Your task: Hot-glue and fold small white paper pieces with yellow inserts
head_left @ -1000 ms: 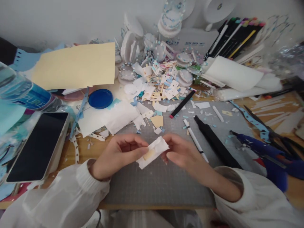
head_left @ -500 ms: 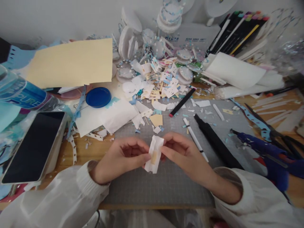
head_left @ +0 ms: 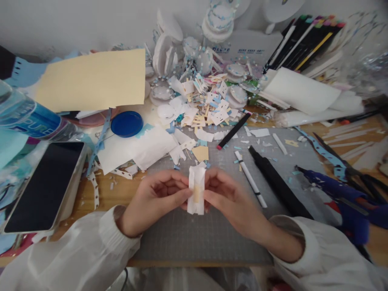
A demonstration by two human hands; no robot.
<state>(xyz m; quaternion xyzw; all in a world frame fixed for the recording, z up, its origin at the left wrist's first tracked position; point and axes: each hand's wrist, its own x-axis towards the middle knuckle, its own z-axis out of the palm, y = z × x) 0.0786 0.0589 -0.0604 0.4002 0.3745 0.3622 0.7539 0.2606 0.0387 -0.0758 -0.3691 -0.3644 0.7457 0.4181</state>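
Between my hands, above the grey cutting mat, is a small folded strip of white paper with a pale yellow patch in its middle. My left hand pinches its left edge between thumb and fingers. From the other side my right hand pinches the right edge. The strip stands nearly upright, its long folds running away from me. A white pen and a long black case or sleeve lie to the right of my right hand.
A blue glue gun and black scissors lie at the right. Paper scraps pile up at the back, beside a black marker. At the left are a phone, a water bottle, a blue lid and yellow paper.
The white paper strip has turned from a slant to nearly straight and moved slightly away from me. Both hands still pinch its sides.
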